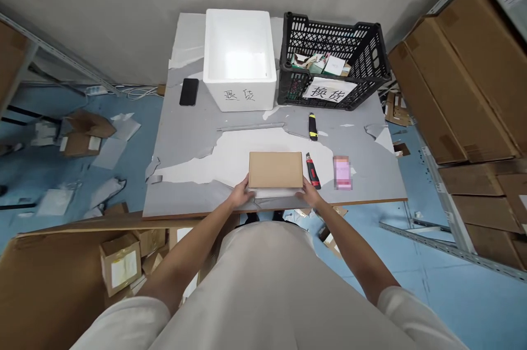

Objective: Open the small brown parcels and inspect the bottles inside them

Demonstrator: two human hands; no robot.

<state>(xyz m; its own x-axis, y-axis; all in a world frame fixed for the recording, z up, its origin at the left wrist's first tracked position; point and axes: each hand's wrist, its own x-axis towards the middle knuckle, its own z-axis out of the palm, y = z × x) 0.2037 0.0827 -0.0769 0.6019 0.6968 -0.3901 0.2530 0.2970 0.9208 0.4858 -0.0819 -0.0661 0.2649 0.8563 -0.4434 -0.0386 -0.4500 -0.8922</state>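
Observation:
A plain brown cardboard box [275,170] is in front of me near the table's front edge, its top closed. My left hand [241,194] grips its left end, and my right hand [308,194] grips its right end. The fingers of both hands are partly hidden by the box. Just right of the box lies a red and black utility knife [313,172]. Farther back is a yellow and black utility knife [313,127]. A pink, blurred-out item [342,173] lies to the right of the knives.
On the worn grey table [181,146] stand a white foam box [241,96] and a black plastic crate [333,96] with small packages inside. A black phone [189,92] lies at left. A large open carton [49,278] holds boxes below left. Shelved cartons [465,81] rise at right.

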